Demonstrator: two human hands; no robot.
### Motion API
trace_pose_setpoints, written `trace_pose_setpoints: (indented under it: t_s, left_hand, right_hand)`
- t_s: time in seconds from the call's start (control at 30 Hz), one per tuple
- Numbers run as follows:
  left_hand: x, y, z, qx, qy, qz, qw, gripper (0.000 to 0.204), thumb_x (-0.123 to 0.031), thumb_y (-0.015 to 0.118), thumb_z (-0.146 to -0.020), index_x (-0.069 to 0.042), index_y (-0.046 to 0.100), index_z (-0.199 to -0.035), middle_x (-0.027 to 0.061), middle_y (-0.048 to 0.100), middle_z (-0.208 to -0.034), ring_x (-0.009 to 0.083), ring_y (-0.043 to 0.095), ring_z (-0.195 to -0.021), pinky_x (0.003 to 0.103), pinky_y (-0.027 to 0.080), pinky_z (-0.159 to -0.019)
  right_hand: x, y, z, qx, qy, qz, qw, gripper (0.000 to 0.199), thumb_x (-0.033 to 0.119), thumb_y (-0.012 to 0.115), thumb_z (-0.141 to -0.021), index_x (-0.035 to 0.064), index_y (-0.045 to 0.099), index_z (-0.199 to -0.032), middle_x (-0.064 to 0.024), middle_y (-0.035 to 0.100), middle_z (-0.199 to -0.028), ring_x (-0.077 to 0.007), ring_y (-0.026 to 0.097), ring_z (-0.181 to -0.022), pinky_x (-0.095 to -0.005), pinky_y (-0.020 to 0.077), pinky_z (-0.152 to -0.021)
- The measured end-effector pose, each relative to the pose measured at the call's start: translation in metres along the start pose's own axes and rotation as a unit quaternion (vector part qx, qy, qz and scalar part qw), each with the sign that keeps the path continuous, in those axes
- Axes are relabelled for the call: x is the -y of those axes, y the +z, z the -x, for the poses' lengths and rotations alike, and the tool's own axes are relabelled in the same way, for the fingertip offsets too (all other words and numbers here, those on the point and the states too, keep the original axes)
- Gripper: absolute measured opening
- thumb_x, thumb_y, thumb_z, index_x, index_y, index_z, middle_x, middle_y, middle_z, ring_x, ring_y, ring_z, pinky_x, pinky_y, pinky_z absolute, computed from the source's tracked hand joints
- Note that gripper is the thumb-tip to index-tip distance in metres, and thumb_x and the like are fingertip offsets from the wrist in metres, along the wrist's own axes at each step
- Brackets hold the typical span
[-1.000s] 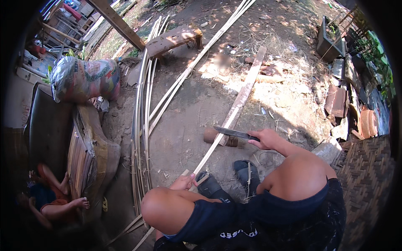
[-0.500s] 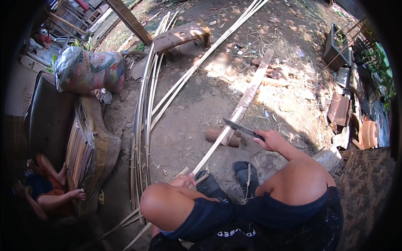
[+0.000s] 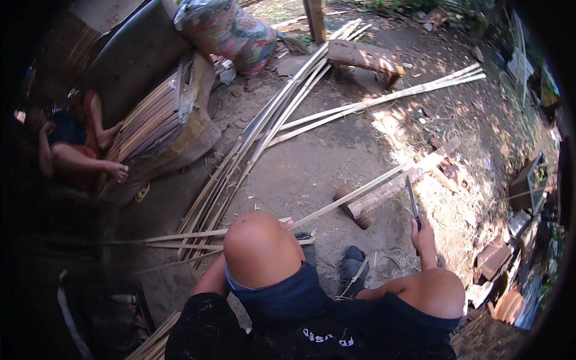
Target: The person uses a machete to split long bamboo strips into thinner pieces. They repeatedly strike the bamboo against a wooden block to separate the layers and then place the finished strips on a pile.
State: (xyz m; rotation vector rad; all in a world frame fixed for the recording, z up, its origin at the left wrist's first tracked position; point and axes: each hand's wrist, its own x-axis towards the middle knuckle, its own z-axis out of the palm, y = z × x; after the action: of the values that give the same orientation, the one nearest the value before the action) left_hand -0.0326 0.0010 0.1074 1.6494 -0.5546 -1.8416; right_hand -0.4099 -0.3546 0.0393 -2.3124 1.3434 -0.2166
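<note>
My right hand [image 3: 423, 236] is closed on the dark handle of a knife [image 3: 412, 197], its blade pointing away from me beside the board's far half. A pale bamboo strip [image 3: 345, 201] slants from beside my left knee to over a worn wooden board [image 3: 384, 198]. The board's near end is propped on a short log [image 3: 360, 210]. At the strip's near end, only some fingers of my left hand [image 3: 288, 224] show, closed round it; my knee hides the rest. Thin shavings lie on my dark footwear [image 3: 354, 267].
Long bamboo strips [image 3: 273, 117] lie in a bundle on the ground to the left, with others crossing toward a low wooden bench [image 3: 366, 59]. A stuffed sack [image 3: 231, 33] stands behind a slatted seat [image 3: 153, 120]. Another person's bare legs [image 3: 90, 159] rest at far left.
My view has turned left, so the scene sits farther right. The knife has gone from lying across the strip to beside the board, off the strip.
</note>
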Motion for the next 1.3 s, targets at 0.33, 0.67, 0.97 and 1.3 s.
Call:
trace_pose_setpoints:
  t_s: [0.33, 0.67, 0.97, 1.3]
  left_hand:
    - [-0.082, 0.006, 0.1, -0.364, 0.115, -0.428, 0.819, 0.036, -0.04, 0.065, -0.088, -0.007, 0.075, -0.092, 0.0204, 0.071, -0.089, 0.0391, 0.068, -0.086, 0.048, 0.052, -0.074]
    - [0.02, -0.034, 0.131, -0.371, -0.04, -0.456, 0.808, 0.047, -0.057, 0.054, -0.093, -0.016, 0.076, -0.099, 0.0156, 0.072, -0.098, 0.037, 0.067, -0.1, 0.049, 0.051, -0.087]
    - [0.233, -0.07, 0.16, -0.6, -0.152, -0.212, 0.756, 0.079, -0.027, 0.068, -0.088, -0.018, 0.027, -0.155, 0.0227, 0.029, -0.157, 0.042, 0.035, -0.141, 0.048, 0.033, -0.114]
    - [0.27, -0.071, 0.062, -0.729, -0.04, 0.47, 0.496, 0.126, -0.042, 0.092, -0.064, 0.002, 0.013, -0.152, 0.0267, 0.028, -0.153, 0.0351, 0.039, -0.138, 0.039, 0.038, -0.112]
  right_hand:
    - [-0.069, 0.076, 0.011, 0.005, -0.033, -0.008, 0.999, 0.048, 0.042, 0.045, -0.103, 0.0015, 0.06, -0.125, -0.0237, 0.067, -0.098, -0.0322, 0.065, -0.069, -0.0417, 0.0522, -0.069]
    - [-0.043, 0.042, 0.015, 0.077, 0.069, -0.111, 0.988, 0.053, 0.037, 0.045, -0.104, -0.0056, 0.053, -0.134, -0.0308, 0.055, -0.133, -0.0447, 0.051, -0.124, -0.0451, 0.0395, -0.106]
    - [0.016, 0.025, 0.043, 0.156, 0.134, -0.08, 0.975, 0.056, 0.041, 0.045, -0.102, 0.0, 0.049, -0.139, -0.0278, 0.061, -0.124, -0.0433, 0.061, -0.11, -0.0459, 0.046, -0.097]
    - [-0.056, 0.048, 0.032, 0.136, -0.028, 0.029, 0.99, 0.054, 0.034, 0.058, -0.097, 0.0036, 0.05, -0.141, -0.0275, 0.068, -0.107, -0.04, 0.067, -0.098, -0.0459, 0.0503, -0.087]
